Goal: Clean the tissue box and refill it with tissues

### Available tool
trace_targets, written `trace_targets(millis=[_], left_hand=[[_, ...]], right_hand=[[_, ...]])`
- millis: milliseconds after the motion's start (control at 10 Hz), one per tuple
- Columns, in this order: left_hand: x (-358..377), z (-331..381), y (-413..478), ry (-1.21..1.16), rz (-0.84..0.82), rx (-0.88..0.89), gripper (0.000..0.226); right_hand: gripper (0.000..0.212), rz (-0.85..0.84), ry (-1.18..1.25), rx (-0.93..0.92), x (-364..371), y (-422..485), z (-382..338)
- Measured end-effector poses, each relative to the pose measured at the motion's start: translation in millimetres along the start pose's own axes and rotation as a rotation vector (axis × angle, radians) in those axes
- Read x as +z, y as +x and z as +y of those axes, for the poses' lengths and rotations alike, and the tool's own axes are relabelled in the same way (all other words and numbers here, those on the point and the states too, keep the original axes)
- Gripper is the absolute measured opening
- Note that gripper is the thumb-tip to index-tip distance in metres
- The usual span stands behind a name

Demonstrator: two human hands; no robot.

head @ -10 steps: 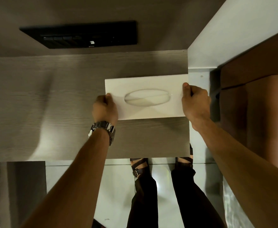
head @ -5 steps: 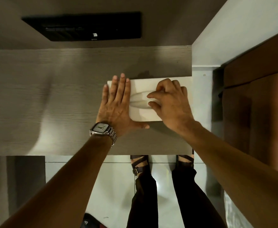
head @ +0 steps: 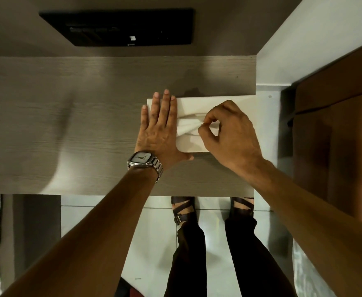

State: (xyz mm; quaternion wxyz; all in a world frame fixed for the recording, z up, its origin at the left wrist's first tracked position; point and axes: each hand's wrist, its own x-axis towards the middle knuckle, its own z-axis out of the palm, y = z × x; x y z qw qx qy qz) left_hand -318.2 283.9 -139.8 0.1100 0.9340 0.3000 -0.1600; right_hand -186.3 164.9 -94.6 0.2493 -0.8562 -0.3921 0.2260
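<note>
Now right hand (head: 229, 133) pinches tissue (head: 187, 126) above box (head: 197, 103).

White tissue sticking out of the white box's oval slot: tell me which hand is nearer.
Right. The right hand pinches the tissue; the left hand lies flat beside it on the white box.

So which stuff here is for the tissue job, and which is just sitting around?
For the job:
- tissue box
- tissue pinched by the right hand
- left hand flat on the box
- wooden table under it

Just around:
- wristwatch
- black panel on the wall
- sandals
</note>
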Motion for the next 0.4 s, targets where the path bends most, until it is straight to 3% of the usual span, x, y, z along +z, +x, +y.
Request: trace_targets(millis=[300, 400], left_hand=[[-3, -2, 2, -0.025, -0.026, 0.010, 0.155], [-7, -12, -6, -0.077, -0.031, -0.037, 0.160]], right_hand=[[0.025, 0.054, 0.081, 0.028, -5, -6, -5], [0.032, 0.221, 0.317, 0.191, -27, -11, 0]])
